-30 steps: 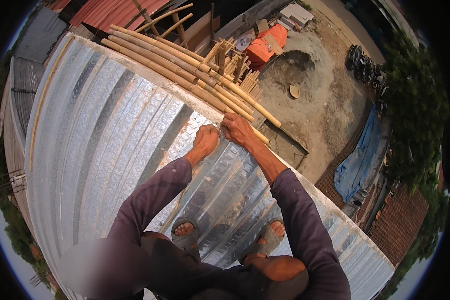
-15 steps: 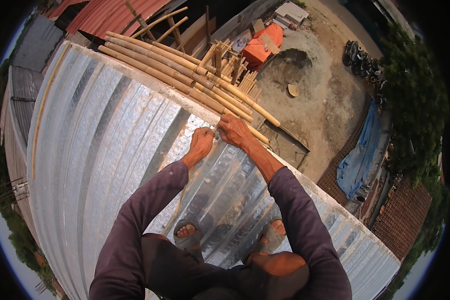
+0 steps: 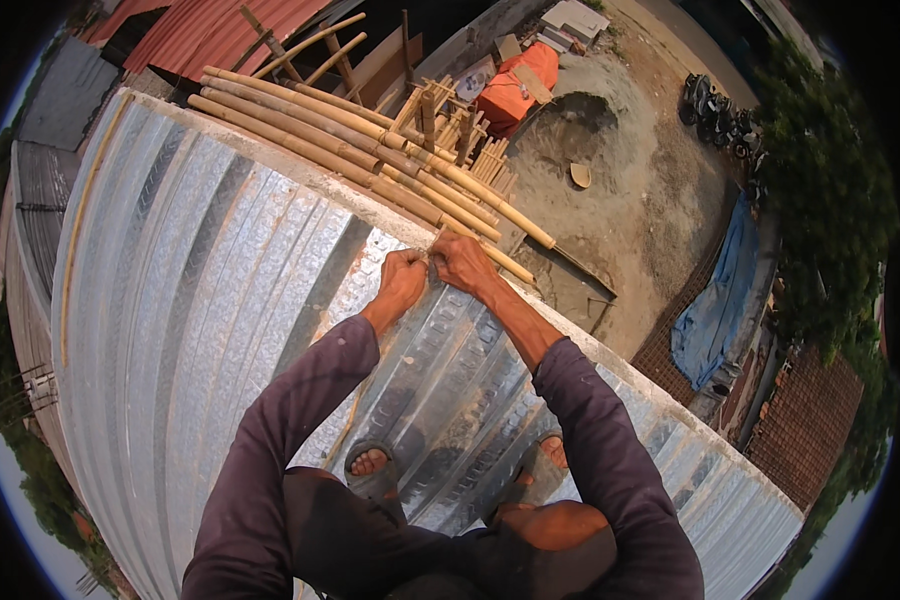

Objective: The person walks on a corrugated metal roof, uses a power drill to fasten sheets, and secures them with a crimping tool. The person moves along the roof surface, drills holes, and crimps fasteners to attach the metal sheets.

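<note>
My left hand [image 3: 400, 282] and my right hand [image 3: 460, 262] are closed and almost touching at the upper edge of the silver ribbed metal sheeting [image 3: 220, 300]. Their fingertips are pinched around something small between them, which I cannot make out. A pale concrete strip [image 3: 320, 180] runs along that edge, just by my fingers. Bamboo poles [image 3: 310, 120] lie just beyond it. My sandalled feet [image 3: 370, 465] stand on the ribbed sheets below my hands.
Below the edge lie a sand pile [image 3: 610, 130], an orange tarp [image 3: 520, 85] and a blue tarp [image 3: 715, 295]. Motorcycles [image 3: 715, 120], a tree [image 3: 815, 180] and tiled roofing [image 3: 805, 430] are at the right. Red roofing [image 3: 200, 45] is at the upper left.
My hands stay pinched at the same spot on the sheet edge, shifting only slightly. The whole view has moved a little.
</note>
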Action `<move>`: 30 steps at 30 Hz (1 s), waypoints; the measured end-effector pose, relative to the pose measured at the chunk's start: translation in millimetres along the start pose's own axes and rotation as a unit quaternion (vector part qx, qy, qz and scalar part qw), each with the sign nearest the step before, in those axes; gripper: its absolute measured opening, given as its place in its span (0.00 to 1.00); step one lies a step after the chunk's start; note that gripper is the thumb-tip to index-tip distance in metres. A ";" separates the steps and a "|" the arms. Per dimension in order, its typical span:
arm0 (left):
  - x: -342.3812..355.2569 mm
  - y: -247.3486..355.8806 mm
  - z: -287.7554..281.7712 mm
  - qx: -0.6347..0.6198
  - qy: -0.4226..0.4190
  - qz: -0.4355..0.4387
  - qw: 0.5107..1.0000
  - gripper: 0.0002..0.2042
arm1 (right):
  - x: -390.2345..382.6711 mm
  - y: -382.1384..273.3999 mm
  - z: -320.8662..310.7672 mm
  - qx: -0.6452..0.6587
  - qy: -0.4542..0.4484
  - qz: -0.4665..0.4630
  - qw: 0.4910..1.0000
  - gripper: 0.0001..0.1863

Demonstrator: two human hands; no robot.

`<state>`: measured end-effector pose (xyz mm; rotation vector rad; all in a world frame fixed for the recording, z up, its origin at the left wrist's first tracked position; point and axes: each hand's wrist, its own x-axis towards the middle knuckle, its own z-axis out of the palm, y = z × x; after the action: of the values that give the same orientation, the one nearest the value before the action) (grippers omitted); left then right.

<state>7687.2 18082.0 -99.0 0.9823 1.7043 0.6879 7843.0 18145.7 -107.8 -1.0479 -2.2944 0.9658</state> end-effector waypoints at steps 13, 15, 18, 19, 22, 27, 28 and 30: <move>-6.0 12.2 8.4 0.001 0.002 0.037 0.999 0.15 | -5.5 -3.5 7.0 0.025 0.067 0.088 0.994 0.07; -5.8 13.9 6.7 0.028 0.008 0.052 0.998 0.16 | -5.1 -4.3 7.1 0.025 0.071 0.086 0.993 0.08; -8.9 12.6 10.6 0.078 0.071 0.037 0.994 0.16 | -5.6 -6.5 7.5 0.024 0.069 0.085 0.994 0.07; -10.7 12.8 14.3 0.096 0.100 0.026 0.990 0.16 | -5.8 -6.4 7.4 0.022 0.074 0.073 0.994 0.06; -13.2 9.1 22.5 0.052 0.146 -0.002 0.988 0.15 | -5.2 -7.3 8.3 0.017 0.078 0.050 0.996 0.05; -11.0 8.7 23.9 -0.016 0.125 -0.017 0.992 0.15 | -7.5 -2.7 7.7 0.011 0.070 0.055 0.996 0.05; -10.4 8.6 22.0 -0.032 0.093 -0.019 0.995 0.16 | -9.2 -1.1 7.7 0.011 0.072 0.062 0.995 0.05; -7.7 2.9 18.1 -0.057 0.070 -0.004 0.996 0.16 | -9.1 -2.6 8.5 0.013 0.073 0.072 0.995 0.05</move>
<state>7706.3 18076.7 -98.9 0.8650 1.7680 0.8561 7842.0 18133.9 -112.4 -1.2435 -2.1078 0.9375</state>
